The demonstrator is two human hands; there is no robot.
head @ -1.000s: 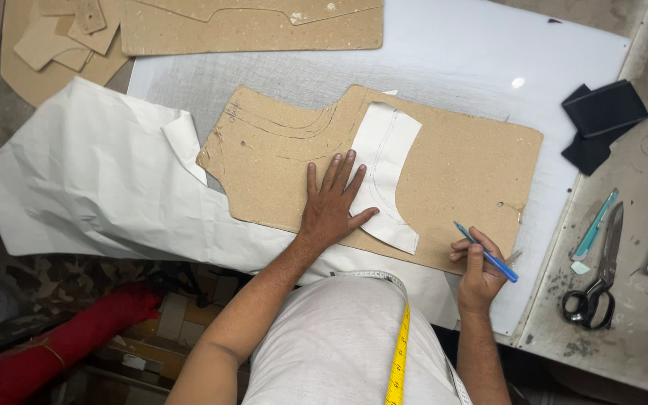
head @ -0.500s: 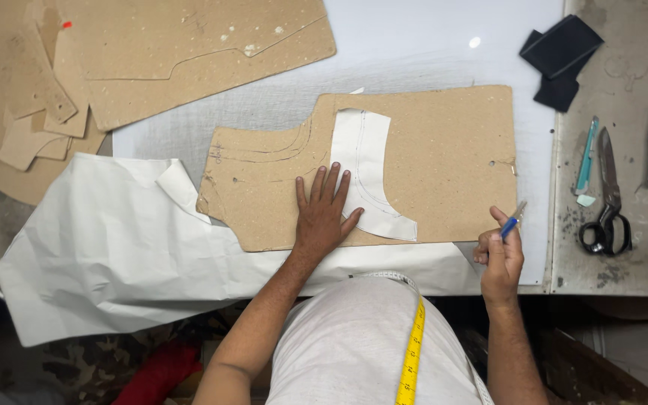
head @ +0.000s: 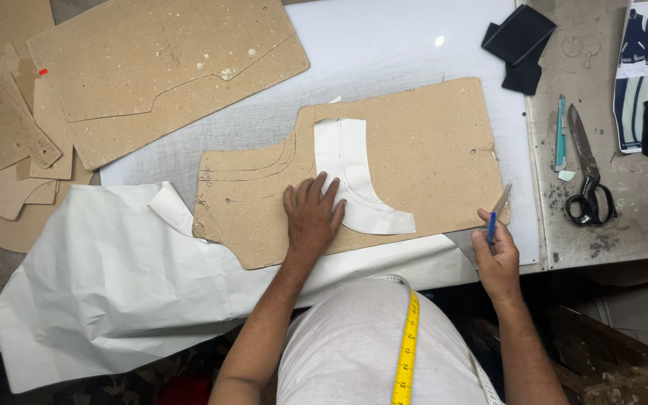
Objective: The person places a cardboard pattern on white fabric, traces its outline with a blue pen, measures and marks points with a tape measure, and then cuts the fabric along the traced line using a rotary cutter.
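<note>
Our left hand (head: pixel 313 217) lies flat, fingers spread, touching the white paper piece (head: pixel 354 176) just rightward, while our right hand (head: pixel 495 251) grips a pen (head: pixel 495 217).

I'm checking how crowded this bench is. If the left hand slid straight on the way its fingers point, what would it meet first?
The left hand lies flat on the cardboard pattern, fingers pointing away from the person. Its fingertips already touch the white paper piece, so it would likely ride further onto that.

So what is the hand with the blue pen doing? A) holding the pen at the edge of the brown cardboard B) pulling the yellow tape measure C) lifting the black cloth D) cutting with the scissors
A: the right hand grips the blue pen at the cardboard pattern's right edge, while the scissors lie untouched on the table.
</note>
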